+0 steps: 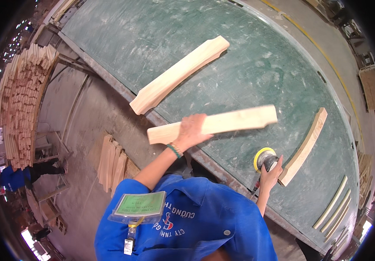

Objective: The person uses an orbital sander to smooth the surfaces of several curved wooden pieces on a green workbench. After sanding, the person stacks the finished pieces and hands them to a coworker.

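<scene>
I watch the left hand [192, 129] grasp a board [239, 120] overhanging the surface [257, 74] — a slack grip could drop it — while the right hand [270, 175] grips a sander [264, 159] near a plank [306, 147].

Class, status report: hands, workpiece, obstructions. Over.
Left hand gripping pale board, right hand holding sander. Board's left end past table. Curved piece close beside right hand.

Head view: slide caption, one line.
Left hand grips a shaped wooden board, right hand holds a yellow-padded orbital sander at a green-topped workbench.
</scene>
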`<action>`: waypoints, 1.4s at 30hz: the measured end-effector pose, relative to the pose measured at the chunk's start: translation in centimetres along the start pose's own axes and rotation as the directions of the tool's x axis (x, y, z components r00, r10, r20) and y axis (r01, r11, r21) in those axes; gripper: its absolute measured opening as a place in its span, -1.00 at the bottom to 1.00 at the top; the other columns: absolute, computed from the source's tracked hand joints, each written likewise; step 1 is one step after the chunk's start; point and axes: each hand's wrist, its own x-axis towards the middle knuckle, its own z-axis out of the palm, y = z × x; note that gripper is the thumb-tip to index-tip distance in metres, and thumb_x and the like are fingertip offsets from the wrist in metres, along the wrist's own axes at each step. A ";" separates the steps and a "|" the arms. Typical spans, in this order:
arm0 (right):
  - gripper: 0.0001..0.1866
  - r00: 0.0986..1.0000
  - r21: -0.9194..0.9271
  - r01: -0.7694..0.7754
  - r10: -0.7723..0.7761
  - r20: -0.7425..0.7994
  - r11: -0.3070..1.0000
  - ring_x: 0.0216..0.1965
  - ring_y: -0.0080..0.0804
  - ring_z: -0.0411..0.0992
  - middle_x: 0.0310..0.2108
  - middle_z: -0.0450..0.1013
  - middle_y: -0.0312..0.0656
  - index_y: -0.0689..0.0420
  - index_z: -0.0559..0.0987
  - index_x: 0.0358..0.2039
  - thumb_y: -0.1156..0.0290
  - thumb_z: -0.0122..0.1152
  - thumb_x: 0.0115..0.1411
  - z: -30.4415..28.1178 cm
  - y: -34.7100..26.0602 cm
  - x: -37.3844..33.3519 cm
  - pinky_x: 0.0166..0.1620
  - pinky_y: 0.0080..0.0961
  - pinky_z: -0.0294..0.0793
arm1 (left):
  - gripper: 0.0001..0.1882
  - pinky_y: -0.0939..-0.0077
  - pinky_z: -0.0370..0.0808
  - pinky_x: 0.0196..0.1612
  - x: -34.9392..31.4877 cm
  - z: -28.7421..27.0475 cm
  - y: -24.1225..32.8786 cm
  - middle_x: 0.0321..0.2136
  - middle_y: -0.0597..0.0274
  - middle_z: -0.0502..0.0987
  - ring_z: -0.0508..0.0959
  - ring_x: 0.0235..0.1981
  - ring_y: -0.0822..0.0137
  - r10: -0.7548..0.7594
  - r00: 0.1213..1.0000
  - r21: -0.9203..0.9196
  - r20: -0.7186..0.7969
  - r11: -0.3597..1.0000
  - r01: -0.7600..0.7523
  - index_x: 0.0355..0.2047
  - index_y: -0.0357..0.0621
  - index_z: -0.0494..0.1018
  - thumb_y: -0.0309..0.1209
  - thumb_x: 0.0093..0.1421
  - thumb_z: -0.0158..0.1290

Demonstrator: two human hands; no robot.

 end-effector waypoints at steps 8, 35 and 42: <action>0.03 0.998 0.008 -0.022 0.022 0.067 1.000 0.10 0.10 0.31 0.06 0.28 0.11 -0.12 0.03 0.39 0.46 0.38 -0.05 -1.0 -1.1 0.3 0.09 -0.10 0.36 | -0.21 0.15 0.44 0.01 5.3 -10.9 -7.0 -0.08 -0.01 0.53 0.52 -0.04 0.01 -0.223 0.937 0.171 -0.270 0.946 0.275 0.07 -0.13 0.36 -0.01 -0.13 0.33; -0.39 0.647 0.633 0.304 -0.642 0.411 0.712 0.03 -0.18 0.42 0.07 0.36 0.03 0.07 0.35 0.21 0.48 0.22 0.11 14.7 -29.1 -2.1 0.00 -0.28 0.46 | -0.45 0.46 0.49 -0.12 12.1 -15.5 -19.5 -0.22 0.11 0.58 0.58 -0.21 0.29 -0.213 0.939 -0.415 0.270 0.854 0.314 -0.09 -0.23 0.51 -0.06 0.03 0.22; -0.03 0.354 -0.059 0.935 -0.928 0.115 0.350 0.29 0.02 0.13 0.28 0.09 0.05 -0.11 0.24 0.31 0.46 0.43 -0.19 9.5 -35.3 1.4 0.25 -0.09 0.21 | -0.43 0.15 0.53 -0.17 9.2 -14.8 -12.8 -0.28 -0.11 0.54 0.58 -0.20 -0.06 -0.025 0.999 0.039 0.028 0.999 0.024 -0.17 -0.27 0.39 -0.20 -0.17 0.23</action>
